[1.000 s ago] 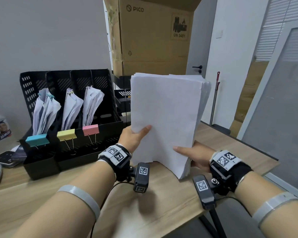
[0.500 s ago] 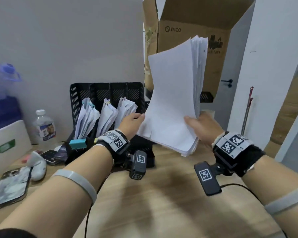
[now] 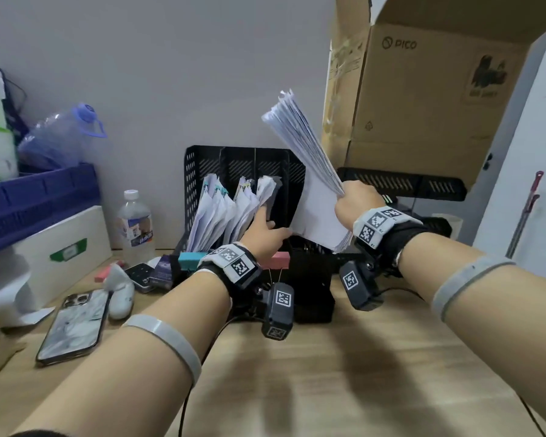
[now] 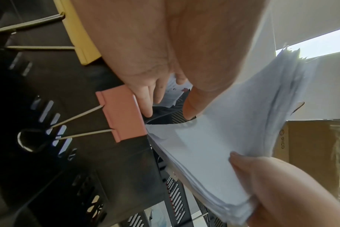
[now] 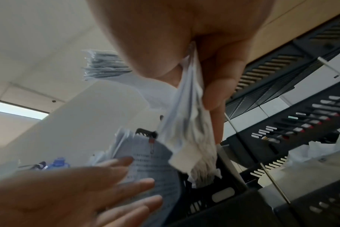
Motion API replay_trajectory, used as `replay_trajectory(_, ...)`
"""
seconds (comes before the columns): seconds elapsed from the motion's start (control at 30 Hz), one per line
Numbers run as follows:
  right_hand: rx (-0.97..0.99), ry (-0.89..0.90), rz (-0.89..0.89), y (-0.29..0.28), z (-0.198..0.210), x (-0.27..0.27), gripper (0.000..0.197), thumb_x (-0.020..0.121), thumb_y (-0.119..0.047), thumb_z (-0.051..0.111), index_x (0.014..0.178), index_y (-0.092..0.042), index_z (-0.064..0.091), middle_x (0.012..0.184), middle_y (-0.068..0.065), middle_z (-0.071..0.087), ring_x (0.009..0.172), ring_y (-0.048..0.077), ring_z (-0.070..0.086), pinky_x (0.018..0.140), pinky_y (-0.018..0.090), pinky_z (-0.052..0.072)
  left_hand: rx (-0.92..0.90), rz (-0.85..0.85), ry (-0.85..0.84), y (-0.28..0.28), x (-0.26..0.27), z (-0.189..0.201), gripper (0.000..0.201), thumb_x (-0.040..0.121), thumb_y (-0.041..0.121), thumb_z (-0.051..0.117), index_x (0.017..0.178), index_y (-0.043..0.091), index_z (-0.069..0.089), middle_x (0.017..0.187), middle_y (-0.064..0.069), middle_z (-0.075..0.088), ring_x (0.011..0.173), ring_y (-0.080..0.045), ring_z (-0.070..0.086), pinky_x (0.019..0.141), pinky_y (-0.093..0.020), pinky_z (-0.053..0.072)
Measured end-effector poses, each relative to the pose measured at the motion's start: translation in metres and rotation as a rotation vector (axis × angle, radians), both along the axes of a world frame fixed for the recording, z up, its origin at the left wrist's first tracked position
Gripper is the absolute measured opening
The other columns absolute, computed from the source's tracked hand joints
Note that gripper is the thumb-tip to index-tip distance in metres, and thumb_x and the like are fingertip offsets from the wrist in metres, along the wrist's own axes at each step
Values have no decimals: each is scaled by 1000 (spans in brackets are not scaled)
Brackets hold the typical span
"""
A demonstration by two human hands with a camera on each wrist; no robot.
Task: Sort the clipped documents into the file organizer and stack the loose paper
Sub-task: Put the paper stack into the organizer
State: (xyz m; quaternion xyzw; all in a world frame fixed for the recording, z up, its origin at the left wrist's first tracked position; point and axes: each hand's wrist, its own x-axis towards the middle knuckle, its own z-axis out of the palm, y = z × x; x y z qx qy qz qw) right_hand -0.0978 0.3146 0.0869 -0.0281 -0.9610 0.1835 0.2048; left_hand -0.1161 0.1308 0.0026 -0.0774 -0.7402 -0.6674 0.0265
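My right hand (image 3: 355,200) grips the thick loose paper stack (image 3: 316,197) by its right edge. The stack stands tilted, its lower end over the rightmost slot of the black file organizer (image 3: 202,159). With straight fingers, my left hand (image 3: 275,223) presses the clipped documents (image 3: 212,212) in the neighbouring slot to the left, and its thumb touches the stack (image 4: 233,122). The other slots hold bundles with a teal clip (image 3: 188,259), a yellow clip (image 4: 76,30) and a pink clip (image 4: 122,116) at the front. The slot's floor is hidden.
A phone (image 3: 73,326), a white mouse (image 3: 120,298) and a water bottle (image 3: 134,225) lie left of the organizer on the wooden desk (image 3: 328,373). Black stacked trays (image 3: 401,184) and an open cardboard box (image 3: 423,105) stand right behind it. A blue crate (image 3: 38,197) sits far left.
The stack swung from facing me to edge-on and moved left over the organizer. My left hand let go of it and went onto the clipped documents; the right hand keeps holding it.
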Motion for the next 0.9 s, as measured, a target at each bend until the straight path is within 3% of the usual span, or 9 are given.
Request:
replay_trajectory(0.1,4,12,-12,-10,-13,-18,16,87,-11,43,95,-9,58,96,16,66,74,32,54,62,32,39,44,5,36,-2,0,-3,96,70,28,69,155,35,25,137,-23,50,92,-16,62,95,-43,55)
replay_trajectory(0.17,-2,32,-23,-17,-21,-26,21,89,-13,44,103,-8,58,102,17,66,83,36,58,67,35,42,57,7,42,-4,-2,-5,94,70,27,69,154,35,27,128,-32,52,82,-18,64,84,-40,57)
replay_trajectory(0.27,-57,80,-12,-27,-34,-37,28,93,-16,45,118,-9,53,110,20,66,99,41,62,75,40,47,69,4,18,-5,-4,-8,98,68,30,70,155,36,25,130,-16,58,111,-25,67,101,-48,55)
replay_trajectory(0.37,-234,-10,58,-42,-49,-51,31,98,-23,46,127,-14,46,110,22,65,89,38,59,72,36,42,80,-20,-4,-6,-2,-7,101,70,26,70,157,38,20,127,-14,60,119,-26,63,106,-46,51)
replay_trajectory(0.47,-377,-121,95,-53,-60,-60,42,91,-37,54,127,-16,47,112,15,65,96,36,63,83,38,52,112,-49,-11,-6,-4,-7,98,80,15,70,160,33,15,127,-16,60,121,-29,62,109,-47,48)
replay_trajectory(0.53,-361,-120,88,-55,-59,-64,41,86,-36,54,122,-16,51,110,13,65,95,36,62,85,38,51,119,-54,-15,-6,-3,-6,92,88,8,67,160,28,15,125,-18,61,118,-32,63,111,-48,46)
replay_trajectory(0.63,-314,-88,71,-50,-51,-70,36,88,-30,48,119,-13,54,111,17,65,92,37,58,80,36,46,111,-52,-29,-7,-2,-6,98,77,18,69,160,24,18,125,-19,61,122,-37,62,110,-50,47)
replay_trajectory(0.73,-331,-62,82,-41,-49,-73,33,90,-23,45,118,-10,56,112,20,65,90,37,57,77,33,43,117,-48,-28,-7,-1,-7,93,80,16,68,159,22,20,121,-18,63,120,-34,64,110,-48,48)
replay_trajectory(0.9,-358,-76,81,-25,-51,-66,38,89,-20,48,125,-7,49,114,19,62,99,38,60,78,33,42,71,-11,-24,-6,-2,-9,94,69,26,67,155,20,32,118,-14,67,116,-30,66,109,-48,48)
